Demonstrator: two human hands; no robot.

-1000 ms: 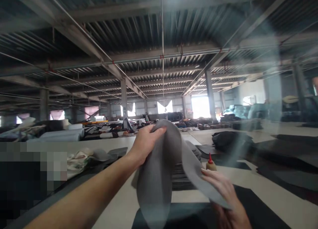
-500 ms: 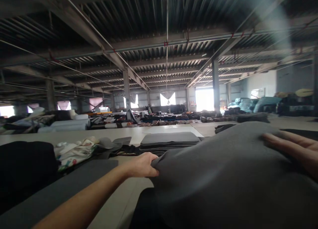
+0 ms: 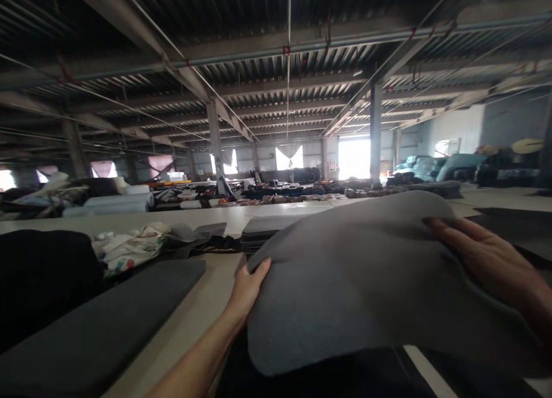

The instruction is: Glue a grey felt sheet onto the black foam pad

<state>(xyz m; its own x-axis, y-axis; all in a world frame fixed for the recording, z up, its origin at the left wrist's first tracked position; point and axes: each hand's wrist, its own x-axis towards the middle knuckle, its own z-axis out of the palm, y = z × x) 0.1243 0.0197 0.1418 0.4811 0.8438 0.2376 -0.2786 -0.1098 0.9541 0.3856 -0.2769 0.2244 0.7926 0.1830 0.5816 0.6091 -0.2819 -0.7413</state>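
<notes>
A large grey sheet (image 3: 328, 294) with rounded corners hangs raised and bowed between my two hands. My left hand (image 3: 250, 280) grips its left edge, thumb on top and the other fingers hidden behind. On the right, my right hand (image 3: 478, 248) lies against the sheet's upper right part with fingers stretched out; its thumb is not visible. Behind the sheet, a stack of grey sheets (image 3: 261, 228) rests on the light table (image 3: 218, 266). Another pile of dark grey pieces (image 3: 116, 312) lies to the left of my left arm.
A black bundle (image 3: 43, 277) stands at the left edge, beside a crumpled patterned cloth (image 3: 131, 245). Farther off are white rolls (image 3: 116, 202), rows of dark stacked pieces and teal bags (image 3: 459, 167). Dark sheets (image 3: 517, 228) lie at the right.
The sheet's near edge has lifted, showing its rounded lower left corner. My left hand has turned upright and moved slightly up; my right hand has moved left. The view has tilted down a little.
</notes>
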